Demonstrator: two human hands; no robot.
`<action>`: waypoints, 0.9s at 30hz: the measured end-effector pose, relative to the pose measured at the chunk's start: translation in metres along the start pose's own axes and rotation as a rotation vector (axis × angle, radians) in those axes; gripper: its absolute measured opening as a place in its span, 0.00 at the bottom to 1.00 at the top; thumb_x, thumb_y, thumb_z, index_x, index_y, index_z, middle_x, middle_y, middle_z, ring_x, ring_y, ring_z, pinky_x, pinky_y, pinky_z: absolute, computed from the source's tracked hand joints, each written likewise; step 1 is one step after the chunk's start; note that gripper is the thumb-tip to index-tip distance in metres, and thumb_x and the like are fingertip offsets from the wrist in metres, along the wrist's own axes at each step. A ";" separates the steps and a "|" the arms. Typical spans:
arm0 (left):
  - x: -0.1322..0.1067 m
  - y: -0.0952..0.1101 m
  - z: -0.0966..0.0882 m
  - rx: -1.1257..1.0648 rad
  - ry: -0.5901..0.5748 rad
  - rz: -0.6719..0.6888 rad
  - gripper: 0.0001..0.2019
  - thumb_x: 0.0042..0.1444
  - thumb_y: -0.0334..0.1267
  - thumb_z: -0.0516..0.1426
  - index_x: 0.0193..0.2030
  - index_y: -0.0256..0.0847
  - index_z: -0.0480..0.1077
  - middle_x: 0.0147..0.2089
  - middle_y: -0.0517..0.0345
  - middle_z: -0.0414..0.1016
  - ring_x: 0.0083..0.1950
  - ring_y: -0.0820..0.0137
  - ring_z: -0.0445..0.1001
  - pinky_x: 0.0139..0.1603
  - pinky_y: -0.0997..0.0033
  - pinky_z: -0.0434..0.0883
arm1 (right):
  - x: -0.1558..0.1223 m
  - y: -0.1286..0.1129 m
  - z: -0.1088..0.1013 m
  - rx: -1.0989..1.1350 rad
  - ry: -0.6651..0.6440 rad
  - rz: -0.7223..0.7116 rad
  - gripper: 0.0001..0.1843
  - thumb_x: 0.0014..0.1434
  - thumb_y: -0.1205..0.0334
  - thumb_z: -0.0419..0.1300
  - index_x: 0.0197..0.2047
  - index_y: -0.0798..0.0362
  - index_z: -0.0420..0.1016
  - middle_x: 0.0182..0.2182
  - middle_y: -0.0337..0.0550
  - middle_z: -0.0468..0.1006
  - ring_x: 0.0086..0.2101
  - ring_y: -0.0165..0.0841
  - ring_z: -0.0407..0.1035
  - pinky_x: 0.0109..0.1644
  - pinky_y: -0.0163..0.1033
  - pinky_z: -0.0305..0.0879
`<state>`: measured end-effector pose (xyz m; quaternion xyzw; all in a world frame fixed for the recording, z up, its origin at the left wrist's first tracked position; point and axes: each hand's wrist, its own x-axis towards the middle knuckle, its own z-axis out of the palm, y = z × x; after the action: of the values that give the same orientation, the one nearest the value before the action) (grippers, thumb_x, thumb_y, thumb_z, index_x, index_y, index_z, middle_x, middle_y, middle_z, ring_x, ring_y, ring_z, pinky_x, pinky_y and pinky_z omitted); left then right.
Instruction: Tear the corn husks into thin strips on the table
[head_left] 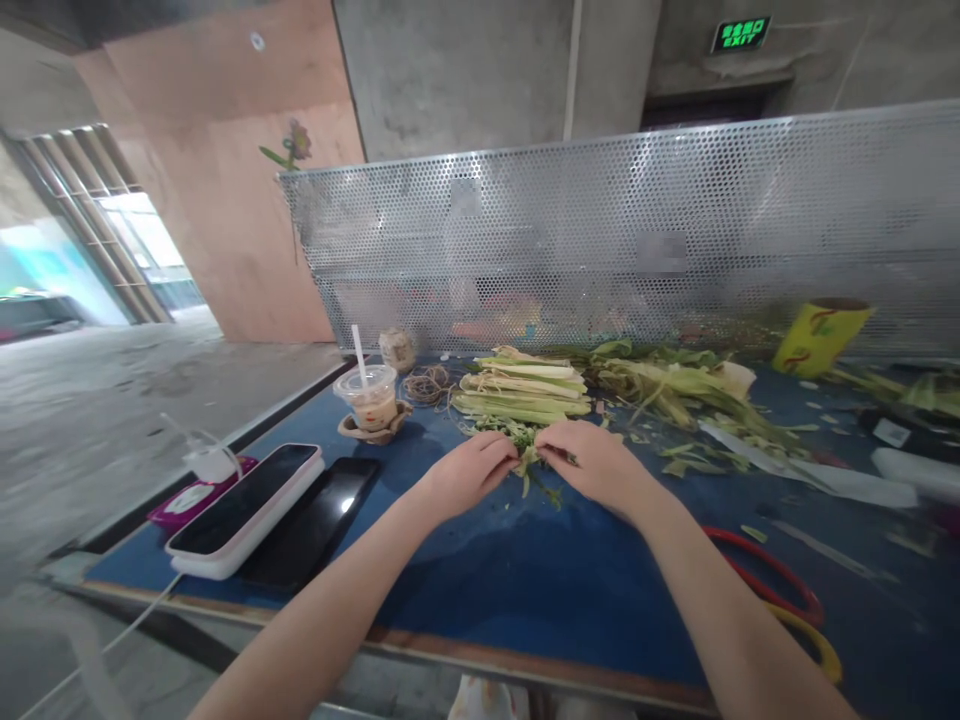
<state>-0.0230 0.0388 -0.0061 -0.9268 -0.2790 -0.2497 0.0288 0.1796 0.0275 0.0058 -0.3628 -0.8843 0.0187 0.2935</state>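
My left hand (474, 472) and my right hand (592, 462) face each other low over the blue table. Both have their fingers closed on a small clump of shredded green leaves (531, 480), which lies between the fingertips. Just beyond them is a stack of pale green and whitish stalks or husk strips (525, 400), laid side by side across the table. Right of that stack spreads a loose heap of green husk leaves (667, 385), with scraps scattered around it. My fingertips partly hide the clump.
At the left are an iced drink cup (373, 405) in a cardboard holder, brown twine (427, 385), a white-cased phone (247, 500), a black tablet-like slab (319, 520) and a purple power strip (199, 500). Rightward lie red handle loops (806, 597) and a yellow roll (817, 340). A perforated metal panel (562, 240) stands behind.
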 end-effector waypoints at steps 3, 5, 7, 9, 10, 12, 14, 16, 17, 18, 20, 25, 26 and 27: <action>-0.001 -0.002 0.000 0.038 0.057 0.014 0.07 0.59 0.32 0.46 0.35 0.36 0.64 0.36 0.51 0.70 0.40 0.70 0.69 0.42 0.69 0.70 | 0.001 0.001 0.003 0.031 0.047 0.012 0.09 0.58 0.66 0.50 0.34 0.52 0.72 0.30 0.42 0.76 0.32 0.33 0.67 0.37 0.37 0.61; -0.001 -0.003 -0.001 0.082 0.100 0.058 0.07 0.58 0.32 0.46 0.35 0.36 0.64 0.36 0.50 0.70 0.41 0.69 0.69 0.43 0.68 0.70 | 0.002 0.003 0.006 0.057 0.084 0.015 0.09 0.58 0.66 0.50 0.35 0.52 0.72 0.32 0.43 0.76 0.34 0.34 0.68 0.39 0.39 0.62; -0.001 -0.004 -0.002 0.128 0.134 0.104 0.07 0.58 0.32 0.47 0.35 0.36 0.65 0.36 0.51 0.71 0.41 0.69 0.69 0.44 0.68 0.70 | 0.003 0.004 0.009 0.088 0.124 0.007 0.09 0.58 0.66 0.51 0.35 0.52 0.73 0.35 0.44 0.77 0.37 0.35 0.68 0.43 0.42 0.63; -0.001 -0.005 -0.003 0.172 0.155 0.144 0.07 0.58 0.32 0.47 0.35 0.36 0.65 0.35 0.51 0.71 0.40 0.69 0.69 0.43 0.68 0.70 | 0.004 0.004 0.011 0.128 0.157 -0.012 0.09 0.58 0.66 0.52 0.35 0.51 0.74 0.38 0.45 0.77 0.41 0.35 0.68 0.48 0.43 0.61; -0.001 -0.005 -0.003 0.190 0.160 0.166 0.07 0.58 0.32 0.47 0.35 0.36 0.66 0.35 0.51 0.71 0.40 0.69 0.69 0.42 0.68 0.70 | 0.005 0.003 0.011 0.151 0.169 -0.019 0.09 0.58 0.65 0.52 0.35 0.51 0.74 0.39 0.45 0.77 0.42 0.35 0.68 0.49 0.43 0.61; -0.002 -0.005 -0.005 0.197 0.177 0.187 0.07 0.59 0.31 0.47 0.35 0.36 0.66 0.34 0.52 0.72 0.39 0.70 0.70 0.41 0.69 0.70 | 0.006 0.000 0.012 0.199 0.177 -0.015 0.09 0.58 0.65 0.53 0.35 0.50 0.74 0.38 0.44 0.77 0.42 0.34 0.69 0.48 0.41 0.63; -0.003 -0.003 -0.007 0.159 0.212 0.155 0.07 0.59 0.31 0.47 0.35 0.36 0.65 0.34 0.52 0.72 0.39 0.70 0.70 0.41 0.70 0.70 | 0.006 -0.003 0.012 0.238 0.171 0.014 0.08 0.58 0.64 0.53 0.35 0.50 0.74 0.34 0.42 0.78 0.38 0.33 0.70 0.43 0.39 0.66; -0.004 0.001 -0.009 0.079 0.230 0.059 0.07 0.59 0.31 0.46 0.38 0.36 0.65 0.36 0.52 0.72 0.40 0.70 0.71 0.42 0.70 0.70 | 0.005 -0.005 0.013 0.266 0.164 0.052 0.08 0.57 0.64 0.54 0.34 0.50 0.74 0.32 0.41 0.78 0.34 0.33 0.71 0.39 0.37 0.67; -0.004 0.003 -0.011 0.029 0.221 0.004 0.08 0.59 0.32 0.46 0.40 0.37 0.65 0.37 0.52 0.73 0.41 0.70 0.71 0.42 0.70 0.70 | 0.005 -0.006 0.013 0.277 0.162 0.068 0.07 0.56 0.64 0.54 0.34 0.50 0.74 0.31 0.41 0.78 0.33 0.33 0.71 0.38 0.37 0.67; -0.004 0.005 -0.012 -0.028 0.196 -0.048 0.08 0.59 0.33 0.46 0.40 0.38 0.65 0.37 0.53 0.73 0.41 0.71 0.71 0.42 0.70 0.70 | 0.005 -0.007 0.013 0.288 0.163 0.083 0.07 0.56 0.65 0.54 0.33 0.50 0.74 0.31 0.41 0.78 0.33 0.33 0.71 0.37 0.37 0.67; -0.005 0.007 -0.014 -0.148 0.144 -0.136 0.08 0.59 0.35 0.47 0.40 0.39 0.65 0.38 0.55 0.73 0.38 0.73 0.72 0.39 0.72 0.71 | 0.005 -0.007 0.012 0.309 0.167 0.109 0.07 0.56 0.65 0.54 0.33 0.50 0.74 0.31 0.41 0.78 0.32 0.33 0.71 0.36 0.37 0.67; -0.004 0.008 -0.011 -0.413 0.146 -0.267 0.08 0.55 0.36 0.53 0.42 0.40 0.65 0.38 0.57 0.72 0.37 0.74 0.72 0.33 0.77 0.72 | 0.007 -0.007 0.010 0.344 0.207 0.155 0.08 0.55 0.63 0.54 0.32 0.50 0.75 0.29 0.41 0.78 0.30 0.33 0.72 0.33 0.37 0.67; -0.003 0.007 -0.009 -0.435 0.145 -0.280 0.09 0.54 0.36 0.53 0.43 0.40 0.65 0.38 0.57 0.72 0.36 0.75 0.72 0.32 0.77 0.72 | 0.007 -0.007 0.011 0.346 0.217 0.159 0.08 0.55 0.63 0.54 0.32 0.50 0.75 0.29 0.42 0.78 0.30 0.33 0.71 0.33 0.36 0.67; -0.003 0.007 -0.008 -0.439 0.139 -0.291 0.09 0.54 0.35 0.53 0.43 0.40 0.65 0.37 0.58 0.73 0.33 0.75 0.72 0.31 0.77 0.72 | 0.007 -0.007 0.012 0.346 0.225 0.161 0.08 0.55 0.63 0.54 0.31 0.51 0.75 0.29 0.42 0.78 0.29 0.33 0.71 0.32 0.36 0.67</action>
<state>-0.0250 0.0299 -0.0002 -0.8417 -0.3457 -0.3687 -0.1900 0.1649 0.0293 0.0013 -0.3761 -0.7977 0.1530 0.4459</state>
